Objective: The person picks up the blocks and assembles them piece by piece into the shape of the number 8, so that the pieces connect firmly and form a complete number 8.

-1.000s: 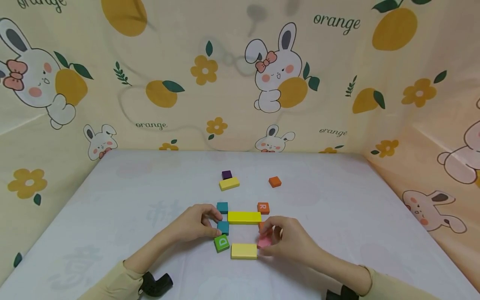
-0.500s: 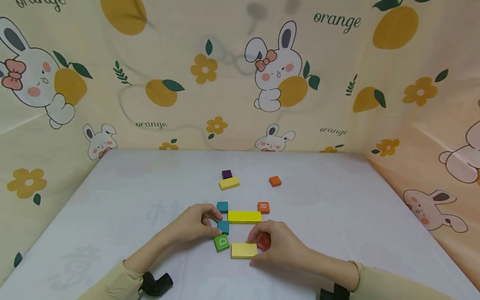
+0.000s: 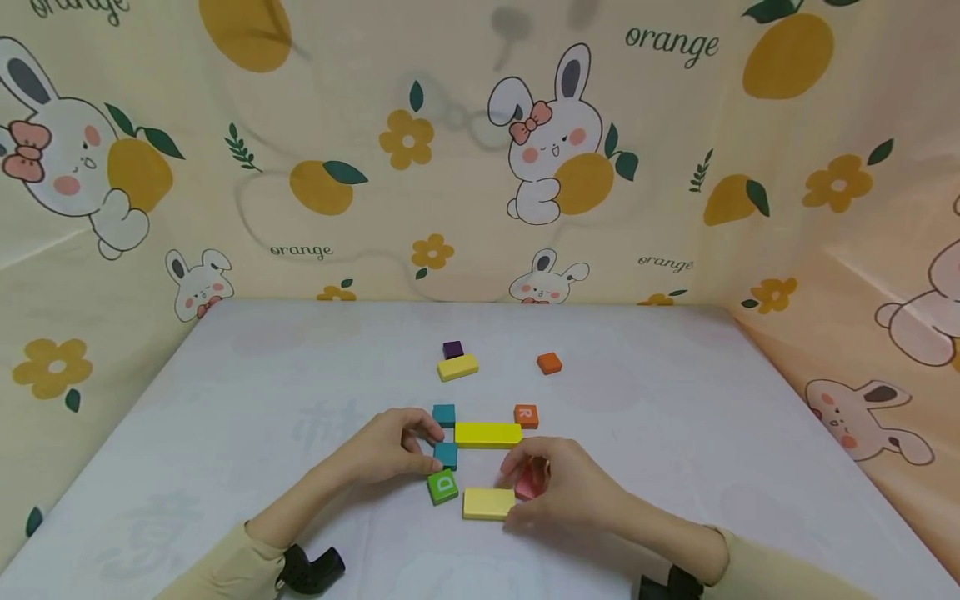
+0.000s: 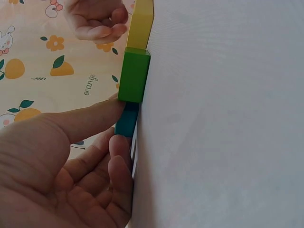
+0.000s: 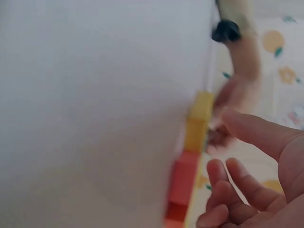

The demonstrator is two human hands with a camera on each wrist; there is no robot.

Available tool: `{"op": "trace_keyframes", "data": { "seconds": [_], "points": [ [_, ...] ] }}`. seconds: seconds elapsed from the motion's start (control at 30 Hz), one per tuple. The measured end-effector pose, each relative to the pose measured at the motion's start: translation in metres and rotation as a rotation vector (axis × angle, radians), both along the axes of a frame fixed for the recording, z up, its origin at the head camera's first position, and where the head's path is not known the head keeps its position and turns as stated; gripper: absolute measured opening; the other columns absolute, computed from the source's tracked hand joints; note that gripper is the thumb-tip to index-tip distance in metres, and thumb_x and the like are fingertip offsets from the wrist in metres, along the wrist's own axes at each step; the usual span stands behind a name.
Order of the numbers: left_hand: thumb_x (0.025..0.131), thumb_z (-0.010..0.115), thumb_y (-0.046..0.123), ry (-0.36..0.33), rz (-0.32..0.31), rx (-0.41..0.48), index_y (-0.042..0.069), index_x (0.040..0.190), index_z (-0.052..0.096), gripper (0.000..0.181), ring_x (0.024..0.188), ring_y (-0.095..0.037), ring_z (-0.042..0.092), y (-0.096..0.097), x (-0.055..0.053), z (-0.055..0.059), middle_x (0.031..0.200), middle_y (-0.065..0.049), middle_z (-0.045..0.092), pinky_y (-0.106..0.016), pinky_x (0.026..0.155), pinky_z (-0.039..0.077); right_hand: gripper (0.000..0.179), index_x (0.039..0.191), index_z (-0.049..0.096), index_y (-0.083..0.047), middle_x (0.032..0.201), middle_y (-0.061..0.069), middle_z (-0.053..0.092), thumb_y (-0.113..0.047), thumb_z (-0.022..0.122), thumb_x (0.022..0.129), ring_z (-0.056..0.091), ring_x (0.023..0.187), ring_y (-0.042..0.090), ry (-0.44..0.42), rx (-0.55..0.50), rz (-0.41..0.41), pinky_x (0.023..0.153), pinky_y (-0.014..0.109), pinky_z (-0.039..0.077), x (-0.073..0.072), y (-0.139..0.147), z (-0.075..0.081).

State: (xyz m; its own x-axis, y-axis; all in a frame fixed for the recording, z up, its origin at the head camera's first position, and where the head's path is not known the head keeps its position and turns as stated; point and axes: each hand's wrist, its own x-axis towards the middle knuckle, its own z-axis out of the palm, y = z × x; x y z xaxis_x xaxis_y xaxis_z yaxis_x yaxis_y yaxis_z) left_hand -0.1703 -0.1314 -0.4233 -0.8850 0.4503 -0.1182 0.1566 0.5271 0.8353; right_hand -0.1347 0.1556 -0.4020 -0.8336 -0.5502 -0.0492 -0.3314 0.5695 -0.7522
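Observation:
My left hand (image 3: 386, 446) pinches the nearer teal block (image 3: 446, 455) between thumb and fingertips; in the left wrist view its thumb lies where that teal block (image 4: 127, 121) meets the green block (image 4: 133, 76). The green letter-D block (image 3: 442, 487) sits just nearer. Over a pink block (image 3: 527, 483) and the right end of a pale yellow block (image 3: 488, 504) hovers my right hand (image 3: 573, 483). In the right wrist view its thumb and loosely bent fingers stand apart, beside the yellow block (image 5: 197, 128) and pink block (image 5: 184, 178), gripping nothing.
A long yellow block (image 3: 487, 435) lies between another teal block (image 3: 444, 415) and an orange letter-R block (image 3: 526, 416). Farther back are a purple block (image 3: 453, 349), a short yellow block (image 3: 457, 367) and an orange block (image 3: 550, 362). Patterned cloth (image 3: 450, 192) rises behind the white table (image 3: 315, 358).
My right hand has moved left from the pink block toward the pale yellow block, then drawn slightly back right. The pale yellow block sits a touch farther right. My left hand stays put.

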Motion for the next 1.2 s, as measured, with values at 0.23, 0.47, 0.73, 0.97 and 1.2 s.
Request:
{"op": "trace_keyframes", "data": {
  "seconds": [0.23, 0.47, 0.73, 0.97, 1.2],
  "points": [
    [0.082, 0.083, 0.021, 0.014, -0.02, 0.008, 0.012, 0.106, 0.065, 0.031, 0.074, -0.018, 0.058, -0.001, 0.0, -0.002, 0.102, 0.002, 0.065, -0.029, 0.069, 0.051, 0.029, 0.096, 0.071, -0.018, 0.088, -0.001, 0.065, -0.019, 0.089, 0.072, 0.054, 0.081, 0.023, -0.008, -0.02, -0.079, 0.058, 0.027, 0.045, -0.012, 0.014, 0.011],
    [0.081, 0.083, 0.022, 0.02, -0.015, 0.002, 0.012, 0.106, 0.066, 0.032, 0.074, -0.018, 0.058, -0.003, -0.001, -0.003, 0.102, 0.002, 0.065, -0.03, 0.069, 0.05, 0.029, 0.097, 0.071, -0.015, 0.09, 0.0, 0.066, -0.016, 0.088, 0.073, 0.055, 0.077, 0.022, 0.041, -0.031, -0.085, 0.056, 0.025, 0.044, -0.027, 0.025, 0.008],
    [0.081, 0.083, 0.022, 0.013, -0.013, -0.006, 0.013, 0.106, 0.065, 0.032, 0.075, -0.018, 0.058, -0.002, -0.001, -0.003, 0.102, 0.003, 0.065, -0.029, 0.069, 0.05, 0.028, 0.096, 0.071, -0.013, 0.085, 0.004, 0.064, -0.012, 0.088, 0.073, 0.055, 0.075, 0.022, 0.013, -0.049, -0.118, 0.056, 0.026, 0.045, -0.033, 0.029, 0.0],
    [0.081, 0.083, 0.022, 0.021, -0.018, -0.004, 0.012, 0.106, 0.066, 0.032, 0.074, -0.018, 0.058, -0.002, 0.0, -0.001, 0.102, 0.002, 0.065, -0.029, 0.069, 0.051, 0.028, 0.096, 0.072, -0.013, 0.081, 0.004, 0.063, -0.009, 0.087, 0.073, 0.054, 0.074, 0.021, -0.003, -0.061, -0.135, 0.056, 0.025, 0.043, -0.032, 0.028, -0.001],
    [0.081, 0.083, 0.021, 0.02, -0.023, 0.005, 0.012, 0.106, 0.066, 0.032, 0.074, -0.019, 0.058, -0.003, 0.0, -0.001, 0.101, 0.002, 0.064, -0.029, 0.069, 0.051, 0.027, 0.096, 0.071, -0.011, 0.083, 0.005, 0.063, -0.005, 0.085, 0.074, 0.053, 0.073, 0.022, 0.002, -0.077, -0.137, 0.055, 0.026, 0.043, -0.032, 0.027, -0.001]
  ]
}}
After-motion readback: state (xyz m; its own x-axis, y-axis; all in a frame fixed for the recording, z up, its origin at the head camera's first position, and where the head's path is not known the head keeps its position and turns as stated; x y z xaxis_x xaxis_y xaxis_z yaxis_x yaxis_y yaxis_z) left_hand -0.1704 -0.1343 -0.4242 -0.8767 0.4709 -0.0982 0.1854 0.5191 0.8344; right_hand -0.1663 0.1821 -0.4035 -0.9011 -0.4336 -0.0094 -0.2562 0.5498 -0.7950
